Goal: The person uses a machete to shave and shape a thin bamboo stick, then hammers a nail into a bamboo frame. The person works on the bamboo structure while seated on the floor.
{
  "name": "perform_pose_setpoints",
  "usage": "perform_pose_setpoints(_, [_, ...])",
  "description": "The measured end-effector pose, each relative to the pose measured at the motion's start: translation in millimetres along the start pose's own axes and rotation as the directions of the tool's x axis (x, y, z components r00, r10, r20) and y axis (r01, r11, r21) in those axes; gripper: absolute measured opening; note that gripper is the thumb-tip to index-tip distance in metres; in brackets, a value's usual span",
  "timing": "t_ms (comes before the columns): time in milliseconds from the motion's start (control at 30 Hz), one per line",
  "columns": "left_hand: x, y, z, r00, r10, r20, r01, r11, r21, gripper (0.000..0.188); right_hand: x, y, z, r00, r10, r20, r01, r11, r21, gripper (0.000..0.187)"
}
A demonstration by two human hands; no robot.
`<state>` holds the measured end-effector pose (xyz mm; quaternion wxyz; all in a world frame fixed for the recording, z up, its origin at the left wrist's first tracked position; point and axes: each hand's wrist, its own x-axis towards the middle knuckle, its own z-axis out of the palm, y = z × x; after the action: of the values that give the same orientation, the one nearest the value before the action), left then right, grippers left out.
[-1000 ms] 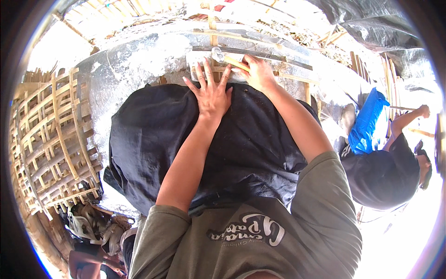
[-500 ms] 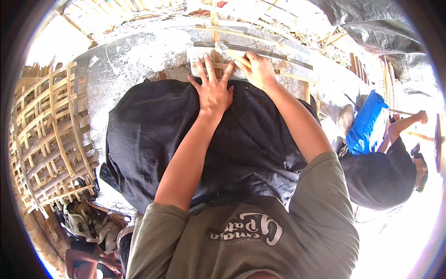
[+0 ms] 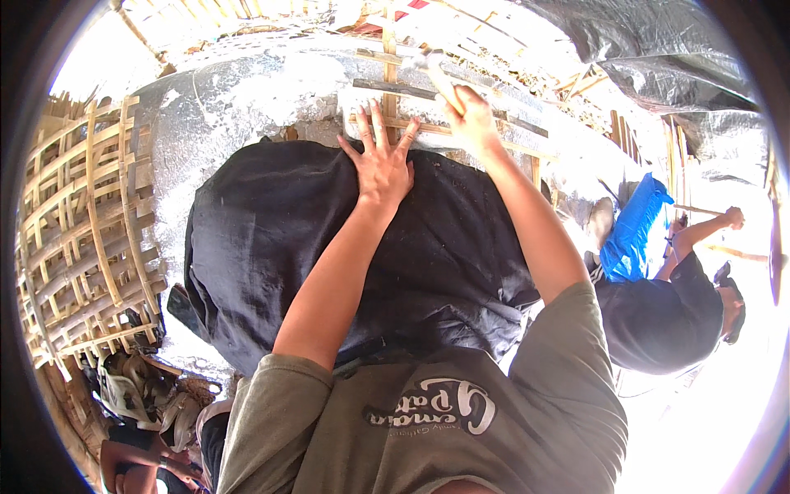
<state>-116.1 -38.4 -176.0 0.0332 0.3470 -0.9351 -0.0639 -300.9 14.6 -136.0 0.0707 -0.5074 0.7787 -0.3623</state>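
Note:
A hammer with a pale handle (image 3: 443,83) is gripped in my right hand (image 3: 476,122), its head raised and a little blurred. My left hand (image 3: 382,165) lies with fingers spread, fingertips on the lower strip of a small bamboo frame (image 3: 389,66). Several slats, one of them dark, cross the frame's upright strip. It rests on a grey, whitish-patched surface (image 3: 304,86) just beyond my knees. Black cloth (image 3: 280,239) covers my lap below both hands. Whether a nail sits under the fingertips, I cannot make out.
A woven bamboo lattice panel (image 3: 86,230) stands at the left. To the right, a person in dark clothes (image 3: 658,317) holds a stick beside a blue bundle (image 3: 635,235). Dark plastic sheeting (image 3: 658,49) hangs at upper right. Another person's arm (image 3: 136,457) shows at lower left.
My right hand has lifted the hammer, its head swinging up and to the right, away from the slats. My left hand stays spread in nearly the same spot.

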Motion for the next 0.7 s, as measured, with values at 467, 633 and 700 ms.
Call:
perform_pose_setpoints(467, [1.4,-5.2,14.9,0.992,0.018,-0.124,-0.031,0.994,-0.106,0.073,-5.6,-126.5,-93.2,0.926,0.377,0.014,-0.225,0.522,0.823,0.033])
perform_pose_setpoints(633, [-0.2,-3.3,7.3,0.997,0.017,-0.076,-0.026,0.993,-0.114,0.075,31.6,-83.0,-147.1,0.862,0.355,-0.361,-0.068,0.788,0.612,0.031])
perform_pose_setpoints(700, [-0.7,-4.4,8.6,0.996,0.013,-0.089,-0.024,0.992,-0.124,0.076,27.6,-79.8,-163.3,0.852,0.467,-0.235,-0.128,0.623,0.771,0.025])
